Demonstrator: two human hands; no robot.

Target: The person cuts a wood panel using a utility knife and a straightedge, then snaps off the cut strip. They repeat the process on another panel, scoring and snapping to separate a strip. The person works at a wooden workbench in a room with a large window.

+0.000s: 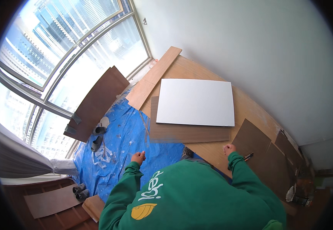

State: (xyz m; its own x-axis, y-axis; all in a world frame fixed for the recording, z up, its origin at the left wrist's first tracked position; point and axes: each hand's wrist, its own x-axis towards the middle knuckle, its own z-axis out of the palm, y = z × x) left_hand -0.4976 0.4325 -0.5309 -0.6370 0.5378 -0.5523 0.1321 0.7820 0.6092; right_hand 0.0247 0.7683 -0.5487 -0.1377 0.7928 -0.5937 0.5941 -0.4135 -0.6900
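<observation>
My left hand (138, 157) hangs free over the blue tarp (114, 147), fingers loosely apart and holding nothing. My right hand (229, 148) rests as a closed fist on the near edge of the plywood worktop (251, 109). A small orange-and-black cutter (248, 156) lies just right of that wrist. Beyond my hands a white rectangular panel (195, 101) lies flat on a brown veneer sheet (189, 133) in the middle of the worktop. My green sleeves fill the lower part of the view.
A long light plank (153, 78) lies along the worktop's left side. A dark brown panel (97, 101) leans at the window. Brown sheets (251, 141) and cans (299, 195) sit at right. Slippers (97, 138) lie on the tarp.
</observation>
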